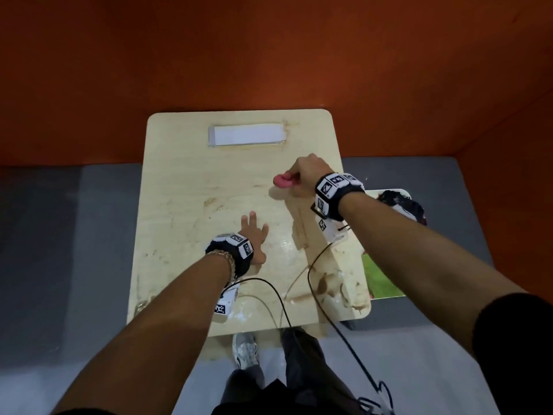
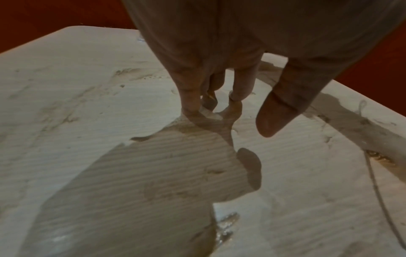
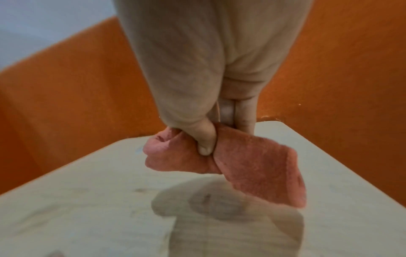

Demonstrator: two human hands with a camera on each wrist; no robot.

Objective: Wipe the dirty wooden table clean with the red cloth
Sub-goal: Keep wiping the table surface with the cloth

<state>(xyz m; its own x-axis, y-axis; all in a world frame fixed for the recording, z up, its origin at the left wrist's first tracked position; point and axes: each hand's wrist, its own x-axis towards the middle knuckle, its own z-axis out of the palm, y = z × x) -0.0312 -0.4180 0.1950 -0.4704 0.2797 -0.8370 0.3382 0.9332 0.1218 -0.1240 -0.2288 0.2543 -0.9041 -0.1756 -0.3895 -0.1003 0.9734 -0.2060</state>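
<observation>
The light wooden table (image 1: 179,181) carries brown smears and wet patches, thickest along its right and near edges. My right hand (image 1: 302,178) grips the bunched red cloth (image 1: 282,180) over the table's right side; in the right wrist view the thumb (image 3: 205,139) clamps the red cloth (image 3: 252,167) just above the table (image 3: 87,191). My left hand (image 1: 254,232) rests with straight, spread fingers on the table's middle. In the left wrist view its fingertips (image 2: 192,104) touch the smeared table (image 2: 66,104).
A white rectangle (image 1: 247,134) lies near the table's far edge. A printed picture (image 1: 386,265) lies beside the table's right edge on the grey floor. Orange walls close in behind and to the right. Black cables (image 1: 314,280) trail over the near edge. My shoe (image 1: 245,348) stands below.
</observation>
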